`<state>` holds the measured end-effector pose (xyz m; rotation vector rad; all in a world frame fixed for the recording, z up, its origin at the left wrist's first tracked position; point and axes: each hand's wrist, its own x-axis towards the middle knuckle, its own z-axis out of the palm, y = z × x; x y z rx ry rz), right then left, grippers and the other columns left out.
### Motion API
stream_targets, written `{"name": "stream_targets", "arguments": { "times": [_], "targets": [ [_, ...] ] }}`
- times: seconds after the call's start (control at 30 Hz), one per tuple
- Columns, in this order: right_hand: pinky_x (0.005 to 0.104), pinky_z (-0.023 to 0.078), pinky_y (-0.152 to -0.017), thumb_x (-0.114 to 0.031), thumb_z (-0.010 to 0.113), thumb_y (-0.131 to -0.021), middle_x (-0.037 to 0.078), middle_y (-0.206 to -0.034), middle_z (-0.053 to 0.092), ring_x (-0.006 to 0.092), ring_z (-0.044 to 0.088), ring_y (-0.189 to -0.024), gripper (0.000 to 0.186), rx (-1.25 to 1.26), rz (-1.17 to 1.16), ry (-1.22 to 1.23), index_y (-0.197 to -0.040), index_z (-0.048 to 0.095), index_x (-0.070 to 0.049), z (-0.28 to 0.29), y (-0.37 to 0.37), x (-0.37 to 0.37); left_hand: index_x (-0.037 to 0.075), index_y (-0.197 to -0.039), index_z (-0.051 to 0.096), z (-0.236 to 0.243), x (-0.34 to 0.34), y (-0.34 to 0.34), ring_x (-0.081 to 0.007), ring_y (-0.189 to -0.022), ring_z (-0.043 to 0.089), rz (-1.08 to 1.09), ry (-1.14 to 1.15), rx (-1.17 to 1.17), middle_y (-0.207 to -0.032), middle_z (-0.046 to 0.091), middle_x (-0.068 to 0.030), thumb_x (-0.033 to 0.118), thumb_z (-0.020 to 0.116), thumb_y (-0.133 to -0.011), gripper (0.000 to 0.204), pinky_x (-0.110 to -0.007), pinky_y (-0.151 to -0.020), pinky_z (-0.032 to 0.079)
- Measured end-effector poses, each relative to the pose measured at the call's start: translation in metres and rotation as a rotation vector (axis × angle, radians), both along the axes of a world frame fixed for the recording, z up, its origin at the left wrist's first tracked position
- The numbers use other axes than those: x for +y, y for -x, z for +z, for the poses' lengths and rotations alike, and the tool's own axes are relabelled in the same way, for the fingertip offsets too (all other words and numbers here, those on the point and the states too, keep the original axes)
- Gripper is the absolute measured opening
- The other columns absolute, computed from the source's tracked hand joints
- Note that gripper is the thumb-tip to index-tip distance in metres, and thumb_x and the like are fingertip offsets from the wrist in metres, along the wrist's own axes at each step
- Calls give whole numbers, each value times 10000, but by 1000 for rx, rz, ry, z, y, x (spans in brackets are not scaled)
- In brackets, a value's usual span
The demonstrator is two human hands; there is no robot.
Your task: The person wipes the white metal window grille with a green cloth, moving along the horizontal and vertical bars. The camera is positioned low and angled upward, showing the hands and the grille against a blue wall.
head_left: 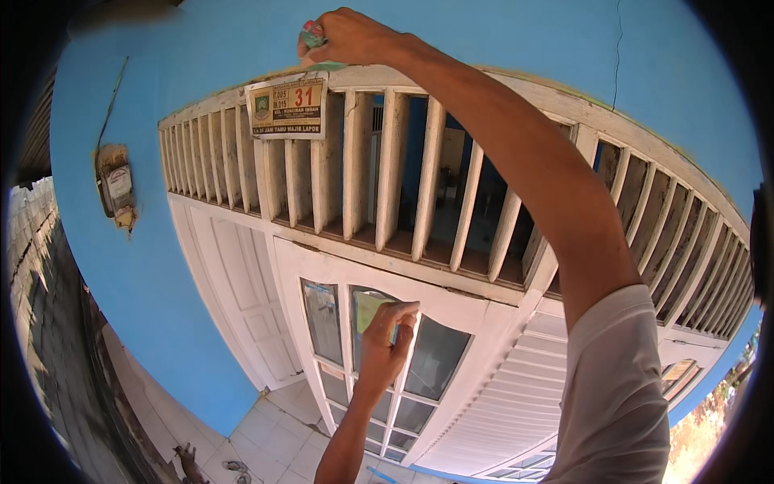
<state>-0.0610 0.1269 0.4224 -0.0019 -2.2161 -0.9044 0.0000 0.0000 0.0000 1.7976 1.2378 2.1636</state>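
Observation:
Raised high at the top, my right hand (348,39) is closed around a small green and red object (312,34); its exact kind cannot be made out. A flat pale-green edge shows below the fingers, close to the top rail of the white slatted vent (387,173) where it meets the blue wall (516,32). Just under the fist, a printed sign plate (289,106) is fixed on the slats. Lower down, in front of the white door (484,319), my left hand (389,343) is half curled with a gap between thumb and fingers, seemingly holding nothing.
A weathered meter box (117,187) hangs on the blue wall at left. Glass panes (435,363) fill the door below. On the tiled floor (270,427) lie a small animal (189,462) and a greyish item (237,468). A block wall (40,323) runs along the left.

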Motion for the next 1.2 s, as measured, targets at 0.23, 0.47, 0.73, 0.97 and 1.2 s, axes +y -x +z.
{"name": "stream_targets", "arguments": {
  "times": [0.23, 0.47, 0.73, 0.97, 1.2],
  "targets": [
    [530, 522, -822, -201, 659, -810, 268, -893, 698, 428, 668, -810, 293, -86, -818, -55, -913, 708, 69, 20, -137, -48, 40, -1186, 650, 70, 15, 91, -174, -863, 643, 310, -103, 91, -988, 650, -104, -8, 605, -950, 245, -317, -804, 529],
    [466, 493, -777, -190, 679, -857, 181, -723, 646, 325, 636, -741, 197, 223, -595, -86, -822, 669, 4, -39, -287, -66, -23, -1159, 676, 233, 123, 121, -192, -836, 647, 472, -409, 182, -963, 646, -125, 126, 642, -969, 244, -315, -748, 520],
    [380, 492, -538, -20, 736, -754, 111, -772, 672, 268, 633, -596, 102, 120, -295, 373, -818, 668, -60, -157, -365, -112, -80, -960, 689, 318, 192, 144, -288, -745, 626, 593, -589, -29, -862, 645, -178, 112, 724, -894, 205, -399, -701, 499],
    [385, 481, -510, -17, 788, -647, 102, -787, 659, 293, 643, -625, 247, 156, -376, 381, -832, 628, -47, -218, -407, -130, -89, -875, 646, 325, 195, 136, -379, -765, 618, 707, -505, -46, -850, 635, -223, 62, 702, -884, 161, -467, -714, 475],
    [389, 480, -520, -5, 790, -635, 122, -787, 675, 312, 649, -647, 247, 220, -390, 568, -839, 651, -27, -254, -426, -123, -84, -915, 652, 312, 183, 149, -390, -843, 619, 756, -597, 228, -888, 634, -219, 26, 627, -898, 115, -478, -761, 476]
  ]
}}
